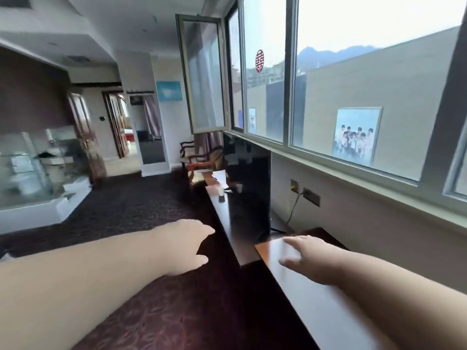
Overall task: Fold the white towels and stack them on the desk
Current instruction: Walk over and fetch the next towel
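A flat white sheet-like patch (pixel 316 299) covers the dark wooden desk (pixel 242 238) along the right, under the window. Motion blur keeps me from telling whether it is a towel or glare on the glossy top. My right hand (pixel 310 258) lies palm down on its far end, fingers spread, gripping nothing. To the left of the desk's edge, my left hand (pixel 187 246) reaches forward over the dark carpet with fingers extended and nothing in it. No other white towel shows clearly.
A black TV screen (pixel 247 185) stands on the desk just beyond my hands, with small items (pixel 222 195) past it. Wall sockets with a cable (pixel 303 193) sit behind. A wooden chair (pixel 199 157) and an open window sash (pixel 202 72) are farther on. A glass enclosure (pixel 30 168) is at far left.
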A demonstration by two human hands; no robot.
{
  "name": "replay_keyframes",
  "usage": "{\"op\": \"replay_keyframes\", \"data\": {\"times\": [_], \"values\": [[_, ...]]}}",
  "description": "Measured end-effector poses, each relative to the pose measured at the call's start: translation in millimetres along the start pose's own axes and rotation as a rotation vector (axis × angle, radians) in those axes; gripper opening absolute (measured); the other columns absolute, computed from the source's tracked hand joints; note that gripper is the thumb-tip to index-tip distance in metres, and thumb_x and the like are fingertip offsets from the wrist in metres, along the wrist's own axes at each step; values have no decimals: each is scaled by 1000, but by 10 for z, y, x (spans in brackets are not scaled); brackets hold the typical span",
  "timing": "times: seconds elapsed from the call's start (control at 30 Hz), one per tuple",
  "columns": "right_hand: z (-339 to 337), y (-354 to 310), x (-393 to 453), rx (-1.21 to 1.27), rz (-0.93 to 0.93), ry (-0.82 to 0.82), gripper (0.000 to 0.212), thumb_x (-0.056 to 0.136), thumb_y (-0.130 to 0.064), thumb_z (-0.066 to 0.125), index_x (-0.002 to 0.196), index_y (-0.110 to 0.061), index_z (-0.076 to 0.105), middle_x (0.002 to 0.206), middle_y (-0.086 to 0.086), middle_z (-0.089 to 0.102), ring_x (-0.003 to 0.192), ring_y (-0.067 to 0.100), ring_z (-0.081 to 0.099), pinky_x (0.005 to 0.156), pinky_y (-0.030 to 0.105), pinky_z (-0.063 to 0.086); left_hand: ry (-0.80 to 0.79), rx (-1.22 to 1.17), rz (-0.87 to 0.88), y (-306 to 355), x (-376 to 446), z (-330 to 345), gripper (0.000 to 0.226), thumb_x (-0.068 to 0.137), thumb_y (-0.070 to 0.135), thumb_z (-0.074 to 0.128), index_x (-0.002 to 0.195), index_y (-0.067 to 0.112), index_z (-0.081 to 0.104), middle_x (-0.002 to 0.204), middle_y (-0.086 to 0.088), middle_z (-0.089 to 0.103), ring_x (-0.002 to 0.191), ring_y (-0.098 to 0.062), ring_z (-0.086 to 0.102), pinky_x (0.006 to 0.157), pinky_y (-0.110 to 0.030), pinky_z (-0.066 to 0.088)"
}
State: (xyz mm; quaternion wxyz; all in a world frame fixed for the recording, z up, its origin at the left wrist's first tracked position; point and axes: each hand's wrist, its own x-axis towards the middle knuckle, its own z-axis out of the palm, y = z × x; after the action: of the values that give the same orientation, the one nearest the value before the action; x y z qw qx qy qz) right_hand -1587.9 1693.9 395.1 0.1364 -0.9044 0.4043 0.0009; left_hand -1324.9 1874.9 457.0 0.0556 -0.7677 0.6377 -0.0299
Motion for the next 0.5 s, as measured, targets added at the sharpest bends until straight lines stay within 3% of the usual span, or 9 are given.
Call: {"op": "replay_keyframes", "data": {"times": [0.23,0.33,0.5], "values": [[-611,-1503,1633,-43,-160,51,79,90,-71,47,156,-32,29,162,0,31,150,25,25,119,43,28,88,-168,-216,-1308,691,-131,64,87,58,54,145,41,36,147,8,44,130,-18,47,103,-38,43],[-715,-1779,2373,-58,-202,69,79,89,-71,47,155,-31,32,161,3,33,148,27,29,118,42,31,96,-204,-302,-1847,1141,-5,63,86,60,53,144,42,38,141,7,47,122,-16,51,96,-34,45],[-790,-1972,3782,-33,-265,108,75,89,-71,48,153,-32,36,155,2,41,140,28,41,110,40,39,119,-221,-429,-2774,2116,226,62,85,60,55,142,41,41,142,7,46,121,-16,53,96,-34,45]]}}
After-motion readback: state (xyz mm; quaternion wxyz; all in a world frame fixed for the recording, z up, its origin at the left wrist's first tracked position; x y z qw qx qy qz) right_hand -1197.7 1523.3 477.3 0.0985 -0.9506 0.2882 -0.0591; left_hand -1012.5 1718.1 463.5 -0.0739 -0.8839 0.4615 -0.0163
